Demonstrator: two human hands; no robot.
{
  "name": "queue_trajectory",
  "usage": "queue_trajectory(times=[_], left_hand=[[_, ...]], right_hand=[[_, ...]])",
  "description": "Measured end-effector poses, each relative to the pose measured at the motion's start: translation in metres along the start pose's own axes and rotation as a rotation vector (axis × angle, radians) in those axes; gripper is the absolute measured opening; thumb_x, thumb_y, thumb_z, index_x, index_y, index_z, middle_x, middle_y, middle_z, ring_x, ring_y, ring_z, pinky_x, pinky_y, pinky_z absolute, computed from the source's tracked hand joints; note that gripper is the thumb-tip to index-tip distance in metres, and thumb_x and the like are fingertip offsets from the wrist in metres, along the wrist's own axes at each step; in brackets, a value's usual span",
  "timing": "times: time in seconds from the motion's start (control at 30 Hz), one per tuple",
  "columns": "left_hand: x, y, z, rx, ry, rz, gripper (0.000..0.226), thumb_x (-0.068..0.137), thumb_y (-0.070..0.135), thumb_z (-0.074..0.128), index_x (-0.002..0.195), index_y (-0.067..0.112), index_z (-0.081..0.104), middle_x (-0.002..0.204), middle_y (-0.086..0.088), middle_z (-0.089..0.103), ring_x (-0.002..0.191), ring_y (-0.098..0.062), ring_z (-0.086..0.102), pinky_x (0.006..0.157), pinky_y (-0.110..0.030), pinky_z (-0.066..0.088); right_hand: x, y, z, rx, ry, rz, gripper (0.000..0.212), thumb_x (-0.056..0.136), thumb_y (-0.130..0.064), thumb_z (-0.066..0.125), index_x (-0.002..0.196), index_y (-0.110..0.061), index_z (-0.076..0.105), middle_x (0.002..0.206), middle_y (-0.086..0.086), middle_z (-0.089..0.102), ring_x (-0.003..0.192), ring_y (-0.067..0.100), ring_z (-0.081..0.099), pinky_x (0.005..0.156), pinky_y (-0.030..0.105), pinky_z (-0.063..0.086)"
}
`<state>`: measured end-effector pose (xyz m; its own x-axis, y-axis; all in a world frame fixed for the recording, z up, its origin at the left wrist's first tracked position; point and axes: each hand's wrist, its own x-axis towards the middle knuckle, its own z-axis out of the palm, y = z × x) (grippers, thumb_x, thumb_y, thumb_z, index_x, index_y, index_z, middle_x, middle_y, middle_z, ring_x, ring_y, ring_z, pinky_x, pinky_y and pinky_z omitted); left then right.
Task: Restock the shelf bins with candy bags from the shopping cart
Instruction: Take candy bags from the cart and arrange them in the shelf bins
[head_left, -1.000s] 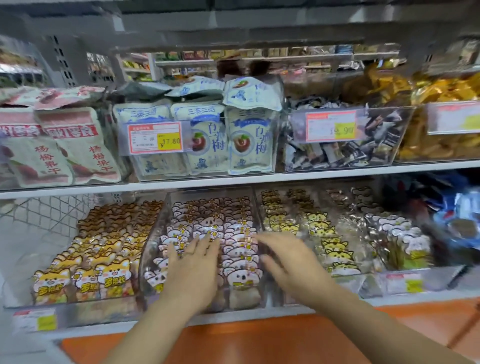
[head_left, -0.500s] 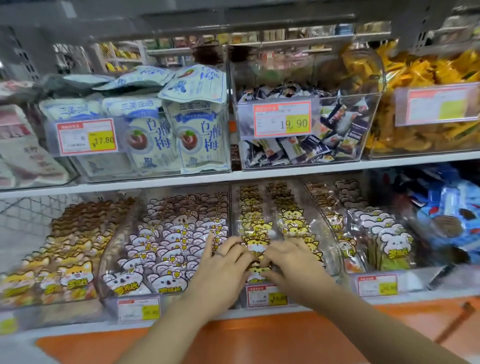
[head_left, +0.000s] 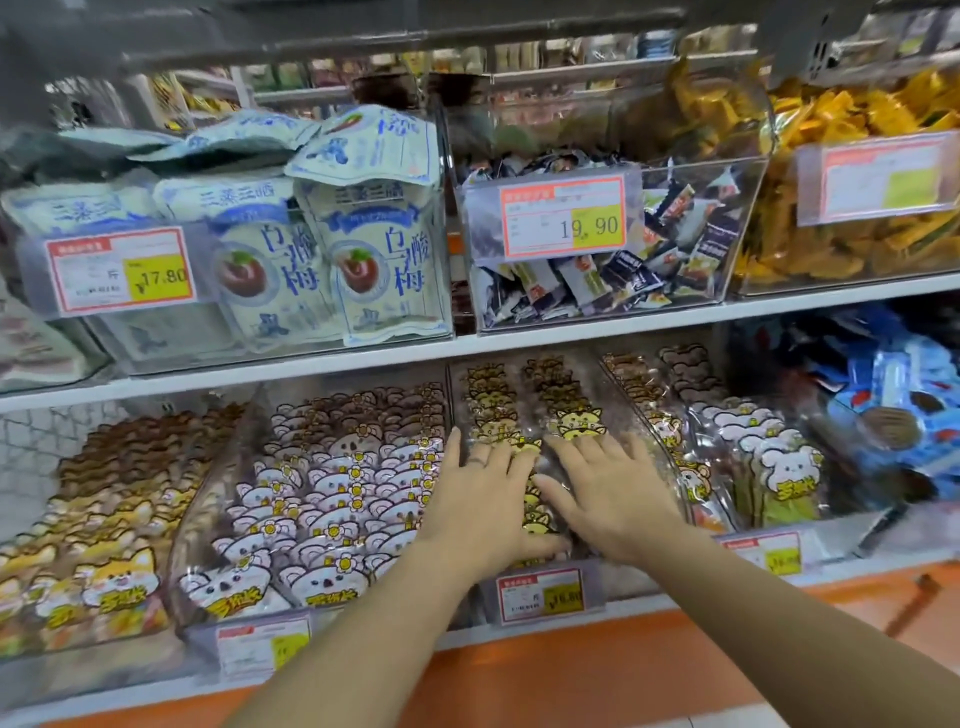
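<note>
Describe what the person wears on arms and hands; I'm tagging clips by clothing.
No sleeves, gloves or watches are in view. The left hand wears a thin ring on one finger; the right hand shows nothing worn.

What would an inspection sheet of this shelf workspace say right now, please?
Surface: lower shelf packed with clear bins side by side.
Job's things: yellow cat candy bags stand in rows in the middle bin; koala bags fill the bin to its left.
Clutter: pale blue bags lie loose atop the upright ones, upper left.
Grips: left hand and right hand lie flat, fingers straight, on the yellow cat candy bags, holding nothing.
Cables: nothing seen.
Surroundings: upper shelf carries more bins, with a 17.80 tag and a 19.90 tag; orange panel below.
</note>
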<state>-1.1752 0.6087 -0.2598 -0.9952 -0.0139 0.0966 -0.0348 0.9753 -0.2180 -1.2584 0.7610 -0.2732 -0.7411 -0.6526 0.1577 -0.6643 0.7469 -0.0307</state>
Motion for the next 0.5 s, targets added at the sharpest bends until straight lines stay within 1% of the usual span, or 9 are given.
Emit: queue_trajectory(times=[0.07,0.13,0.2,0.23,0.27,0.37,0.43,0.47,0.5], left_hand=[[-0.008,0.001,0.002,0.006,0.073,0.029,0.091,0.078,0.088,0.035,0.146,0.027,0.036,0.135,-0.001,0.052,0.13,-0.026,0.048,0.122,-0.055,0.006],[-0.018,0.005,0.004,-0.019,0.117,0.051,0.084,0.083,0.084,0.028,0.145,0.028,0.038,0.129,-0.001,0.054,0.125,-0.026,0.051,0.123,-0.053,0.007],[-0.029,0.007,0.008,-0.046,0.152,0.069,0.082,0.089,0.08,0.016,0.148,0.027,0.037,0.126,-0.002,0.055,0.12,-0.027,0.054,0.122,-0.055,0.01],[-0.034,0.009,0.012,-0.041,0.175,0.078,0.08,0.092,0.077,0.014,0.149,0.025,0.037,0.123,-0.003,0.057,0.117,-0.028,0.056,0.122,-0.056,0.014],[-0.038,0.011,0.016,-0.026,0.194,0.086,0.076,0.095,0.073,0.017,0.15,0.023,0.037,0.119,-0.003,0.06,0.114,-0.028,0.058,0.121,-0.056,0.017],[-0.042,0.014,0.027,0.017,0.211,0.08,0.071,0.099,0.064,0.029,0.153,0.019,0.033,0.12,-0.009,0.062,0.113,-0.03,0.059,0.117,-0.06,0.022],[-0.039,0.014,0.023,0.0,0.132,0.052,0.074,0.098,0.065,0.025,0.156,0.019,0.029,0.136,-0.013,0.057,0.126,-0.033,0.054,0.116,-0.064,0.02],[-0.036,0.014,0.017,-0.014,0.076,0.032,0.076,0.098,0.067,0.02,0.158,0.02,0.025,0.148,-0.014,0.048,0.136,-0.032,0.047,0.117,-0.065,0.014],[-0.032,0.013,0.01,-0.017,0.04,0.015,0.077,0.097,0.069,0.014,0.16,0.023,0.017,0.16,-0.014,0.033,0.146,-0.03,0.034,0.118,-0.066,0.006]], right_hand=[[-0.01,-0.002,0.0,-0.021,0.053,0.011,0.078,0.093,-0.066,0.004,0.146,-0.025,0.043,0.129,-0.001,0.062,0.122,0.024,0.052,0.11,0.05,0.028],[-0.026,0.0,0.001,-0.015,0.12,-0.007,0.073,0.098,-0.065,0.008,0.141,-0.024,0.051,0.116,-0.003,0.066,0.112,0.023,0.058,0.107,0.048,0.033],[-0.041,0.001,0.002,-0.018,0.161,-0.043,0.074,0.099,-0.064,0.008,0.138,-0.022,0.054,0.11,-0.004,0.065,0.108,0.023,0.059,0.105,0.048,0.036],[-0.047,0.002,0.003,-0.03,0.184,-0.058,0.074,0.1,-0.065,0.009,0.137,-0.021,0.056,0.11,-0.003,0.065,0.107,0.024,0.058,0.104,0.048,0.037],[-0.052,0.001,0.003,-0.045,0.194,-0.07,0.074,0.1,-0.065,0.012,0.136,-0.019,0.056,0.111,-0.001,0.065,0.107,0.025,0.058,0.103,0.048,0.038],[-0.055,-0.004,0.006,-0.07,0.145,-0.08,0.076,0.099,-0.068,0.018,0.141,-0.014,0.052,0.122,0.003,0.063,0.117,0.027,0.055,0.11,0.049,0.034],[-0.047,-0.003,0.001,-0.051,0.059,-0.079,0.085,0.096,-0.072,0.01,0.15,-0.015,0.042,0.14,0.005,0.055,0.134,0.027,0.046,0.118,0.049,0.022],[-0.039,0.001,-0.001,-0.044,0.017,-0.083,0.091,0.093,-0.076,0.0,0.156,-0.019,0.03,0.153,0.006,0.043,0.144,0.025,0.035,0.122,0.048,0.012],[-0.03,0.006,-0.004,-0.028,-0.017,-0.088,0.096,0.087,-0.08,-0.009,0.16,-0.023,0.016,0.163,0.004,0.027,0.152,0.022,0.019,0.124,0.048,0.003]])
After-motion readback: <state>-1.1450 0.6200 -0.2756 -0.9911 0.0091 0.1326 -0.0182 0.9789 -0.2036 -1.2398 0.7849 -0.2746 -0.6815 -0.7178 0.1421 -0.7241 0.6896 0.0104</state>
